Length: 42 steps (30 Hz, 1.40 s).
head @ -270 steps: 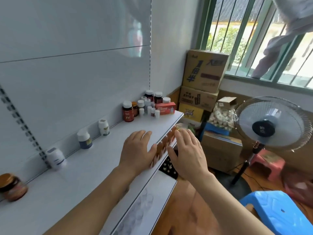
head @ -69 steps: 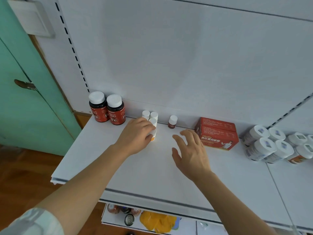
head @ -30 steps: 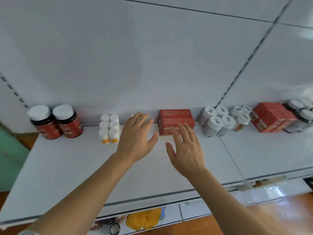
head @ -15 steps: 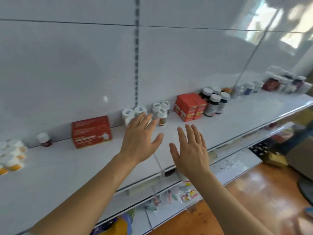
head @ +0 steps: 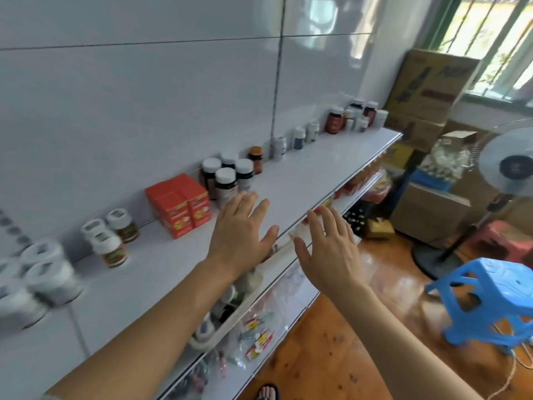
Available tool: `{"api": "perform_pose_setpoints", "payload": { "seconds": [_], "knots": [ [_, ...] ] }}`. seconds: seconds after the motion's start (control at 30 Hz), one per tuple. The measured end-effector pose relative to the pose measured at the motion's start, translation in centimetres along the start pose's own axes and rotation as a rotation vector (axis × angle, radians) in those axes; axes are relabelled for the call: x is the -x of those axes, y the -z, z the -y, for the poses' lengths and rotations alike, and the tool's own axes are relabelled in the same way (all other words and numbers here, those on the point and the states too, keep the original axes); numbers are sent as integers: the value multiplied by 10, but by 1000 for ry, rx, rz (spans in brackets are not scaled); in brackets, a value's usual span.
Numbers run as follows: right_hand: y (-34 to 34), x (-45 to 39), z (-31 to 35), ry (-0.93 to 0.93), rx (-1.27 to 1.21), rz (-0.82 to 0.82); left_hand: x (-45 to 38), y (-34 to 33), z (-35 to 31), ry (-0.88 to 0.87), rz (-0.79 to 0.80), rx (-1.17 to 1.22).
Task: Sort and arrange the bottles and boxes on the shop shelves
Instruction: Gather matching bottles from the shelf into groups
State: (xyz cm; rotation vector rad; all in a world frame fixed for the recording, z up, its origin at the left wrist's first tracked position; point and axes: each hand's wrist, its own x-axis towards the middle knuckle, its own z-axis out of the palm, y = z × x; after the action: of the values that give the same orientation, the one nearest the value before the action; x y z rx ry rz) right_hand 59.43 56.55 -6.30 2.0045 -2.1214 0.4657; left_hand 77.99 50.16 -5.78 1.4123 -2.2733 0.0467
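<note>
Up front in the head view, both hands hover palm-down with fingers straight and spread, holding nothing. The left hand (head: 240,230) is over the front part of the white top shelf (head: 314,171), its fingertips reaching toward a cluster of dark bottles with white caps (head: 226,177) that stand near the back panel. The right hand (head: 328,249) is beside it, past the shelf's front edge and above the lower shelf (head: 277,321), with the thumb held out to the side. Just left of the dark bottles sit two red boxes (head: 180,204), side by side and touching, upright against the back panel. Further left stand three small brown bottles with white caps (head: 111,238), close together, and at the far left edge a group of white bottles (head: 37,272) shows only as a blur. Beyond the dark bottles an amber jar with a dark lid (head: 256,158) stands just beside them, then a loose line of small white and blue bottles (head: 298,137) runs along the back panel, well apart from one another. At the far end of the shelf a tight group of dark red bottles and small white ones (head: 356,115) fills the corner. Small packets (head: 256,339) lie on the lower shelf; what they are is too blurred to tell. On the wooden floor to the right are stacked cardboard cartons (head: 432,90), a standing fan (head: 516,166), a blue plastic stool (head: 493,301) and a pink stool (head: 503,235).
</note>
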Motion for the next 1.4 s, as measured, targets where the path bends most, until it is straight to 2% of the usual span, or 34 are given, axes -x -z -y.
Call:
{"api": "perform_pose_setpoints", "payload": {
  "seconds": [0.37,0.63,1.0,1.13,1.4],
  "knots": [
    [-8,-142,-162,-138,78,-38,-212,-97,-91,-90,20,80],
    [-34,-224,-281,-183,25,-39,-334,-172,-153,-143,65,75],
    [-71,-372,-455,-8,1,15,-485,-272,-218,62,36,75],
    [-92,-427,-482,58,-39,65,-526,-293,-218,138,24,50],
    [-153,-546,-513,175,-74,97,-624,-342,-190,218,-101,77]
  ]
}}
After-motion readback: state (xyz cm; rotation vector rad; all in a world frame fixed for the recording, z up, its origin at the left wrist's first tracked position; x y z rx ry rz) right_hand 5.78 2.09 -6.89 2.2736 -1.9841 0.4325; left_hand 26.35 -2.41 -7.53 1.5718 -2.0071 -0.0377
